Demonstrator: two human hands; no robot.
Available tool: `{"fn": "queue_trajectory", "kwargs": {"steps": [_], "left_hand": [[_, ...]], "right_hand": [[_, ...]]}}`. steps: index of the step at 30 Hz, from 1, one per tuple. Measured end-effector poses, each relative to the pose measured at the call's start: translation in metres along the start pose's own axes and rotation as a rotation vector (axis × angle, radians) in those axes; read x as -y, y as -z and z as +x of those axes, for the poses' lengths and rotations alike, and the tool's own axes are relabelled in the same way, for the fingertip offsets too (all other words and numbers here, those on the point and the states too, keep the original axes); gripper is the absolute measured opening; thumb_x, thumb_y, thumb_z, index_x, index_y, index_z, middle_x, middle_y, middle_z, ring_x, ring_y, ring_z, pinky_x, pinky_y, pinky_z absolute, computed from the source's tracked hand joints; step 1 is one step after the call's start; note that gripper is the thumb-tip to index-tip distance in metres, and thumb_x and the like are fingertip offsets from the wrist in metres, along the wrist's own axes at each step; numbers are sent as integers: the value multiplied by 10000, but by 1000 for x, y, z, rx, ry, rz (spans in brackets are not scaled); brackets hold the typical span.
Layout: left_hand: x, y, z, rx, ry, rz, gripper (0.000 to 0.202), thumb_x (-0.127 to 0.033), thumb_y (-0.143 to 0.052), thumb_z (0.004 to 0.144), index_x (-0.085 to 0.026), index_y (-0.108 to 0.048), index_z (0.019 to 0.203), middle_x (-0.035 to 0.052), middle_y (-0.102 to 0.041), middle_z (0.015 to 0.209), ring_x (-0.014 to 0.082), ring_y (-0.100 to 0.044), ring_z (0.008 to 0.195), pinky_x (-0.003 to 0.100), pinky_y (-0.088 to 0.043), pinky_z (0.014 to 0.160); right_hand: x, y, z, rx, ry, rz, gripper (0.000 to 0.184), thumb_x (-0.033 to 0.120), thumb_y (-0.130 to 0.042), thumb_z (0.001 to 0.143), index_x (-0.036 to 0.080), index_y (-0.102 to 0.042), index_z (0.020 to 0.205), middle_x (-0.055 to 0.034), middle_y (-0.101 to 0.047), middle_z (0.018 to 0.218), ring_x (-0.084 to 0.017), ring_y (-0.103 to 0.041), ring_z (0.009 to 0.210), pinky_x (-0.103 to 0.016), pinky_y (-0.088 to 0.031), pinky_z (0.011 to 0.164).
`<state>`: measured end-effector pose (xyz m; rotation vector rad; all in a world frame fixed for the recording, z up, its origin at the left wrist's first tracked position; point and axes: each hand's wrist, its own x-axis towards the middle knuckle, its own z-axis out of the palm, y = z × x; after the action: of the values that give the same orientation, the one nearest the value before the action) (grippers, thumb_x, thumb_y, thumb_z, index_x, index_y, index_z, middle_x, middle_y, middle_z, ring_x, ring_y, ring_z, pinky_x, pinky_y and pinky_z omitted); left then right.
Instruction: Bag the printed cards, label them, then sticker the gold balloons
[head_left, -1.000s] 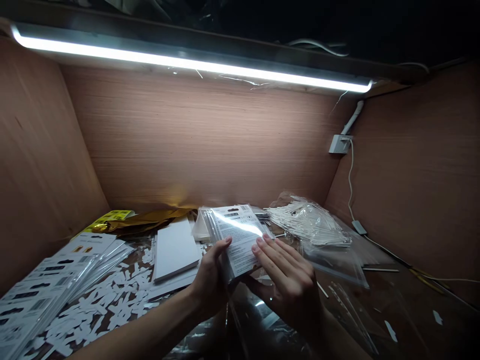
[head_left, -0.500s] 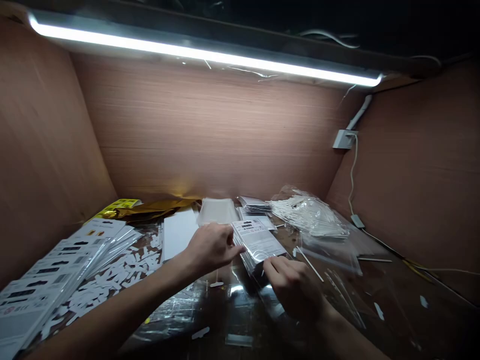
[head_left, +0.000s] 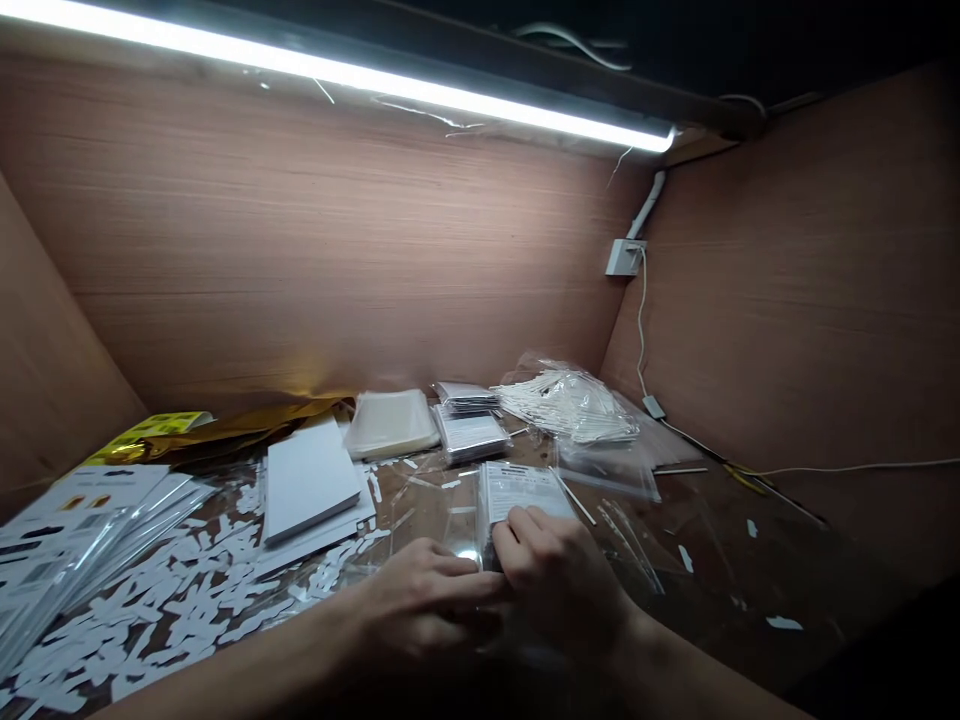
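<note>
A stack of printed cards in clear plastic sleeves (head_left: 521, 487) stands tilted in front of me. My right hand (head_left: 562, 565) is closed over its near end, fingers bent on the front. My left hand (head_left: 431, 597) is beside it at the lower left, fingers curled and meeting the right fingertips. Whatever those left fingers pinch is hidden. Some clear film shows dimly below the hands. Left of them lies a pile of blank white cards (head_left: 311, 485), with many small white paper cut-outs (head_left: 180, 600) scattered around it.
Sleeved printed cards (head_left: 112, 510) fan out at far left, near a yellow-gold wrapper (head_left: 247, 425). Along the back are clear bags (head_left: 391, 422), small packed stacks (head_left: 471, 432) and a bag of white sticks (head_left: 570, 400). A cable (head_left: 643, 330) runs down the right corner.
The view has swung right. The sleeved stack has come nearer and stands more upright. My left hand has moved from its upper left side down to its near end, beside the right hand.
</note>
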<state>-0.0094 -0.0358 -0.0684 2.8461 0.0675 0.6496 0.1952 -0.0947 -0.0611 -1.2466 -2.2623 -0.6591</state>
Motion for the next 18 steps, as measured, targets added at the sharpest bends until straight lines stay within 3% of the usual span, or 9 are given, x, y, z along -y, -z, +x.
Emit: {"fn": "queue_trajectory", "kwargs": {"steps": [3,5,7,10,13,16,18], "left_hand": [[7,0,-3,-45,76,-85,274,-148,-576,1015,-227,-830,1078,164,-824,948,240,-714,702,322,-421,612],[11,-2,-7,-113,108,-61,249,-143,-600,1004,-215,-835,1046,157,-812,887,236,-703,682,321,-413,609],[15,-7,-11,-154,76,7,211,-163,-635,987,-223,-831,941,113,-765,756,204,-635,592,311,-362,561],[20,-15,-15,-152,-62,92,247,-168,-611,990,-215,-774,811,76,-690,677,163,-538,518,306,-299,514],[22,-14,-15,-78,-115,22,201,-246,-621,1010,-199,-748,861,83,-697,724,145,-543,517,293,-329,501],[21,-5,-15,-6,-44,-78,155,-360,-736,950,-206,-755,944,82,-729,808,156,-613,574,282,-400,541],[20,1,-14,34,-11,-94,123,-335,-727,957,-226,-765,995,78,-745,851,159,-638,600,280,-423,563]], "right_hand": [[-15,3,2,58,-48,68,189,17,-654,782,197,-640,725,-21,-687,756,-181,-641,661,-292,-427,561],[-21,13,1,89,-75,267,95,129,-759,810,214,-732,843,-8,-760,915,-173,-709,813,-261,-533,724],[-19,23,-2,107,-166,561,124,200,-782,845,254,-787,957,9,-788,1008,-167,-733,908,-256,-560,821],[-3,25,-16,172,-350,838,172,164,-663,937,258,-802,899,29,-783,846,-137,-727,772,-232,-538,717],[16,10,-37,240,-372,779,206,123,-644,897,251,-776,803,21,-757,771,-143,-714,702,-233,-503,650],[29,-5,-55,236,-355,635,208,96,-623,860,246,-739,775,15,-726,728,-147,-695,634,-237,-465,586],[32,-10,-59,231,-357,626,223,112,-587,897,246,-726,786,17,-718,692,-148,-687,599,-237,-454,570]]}}
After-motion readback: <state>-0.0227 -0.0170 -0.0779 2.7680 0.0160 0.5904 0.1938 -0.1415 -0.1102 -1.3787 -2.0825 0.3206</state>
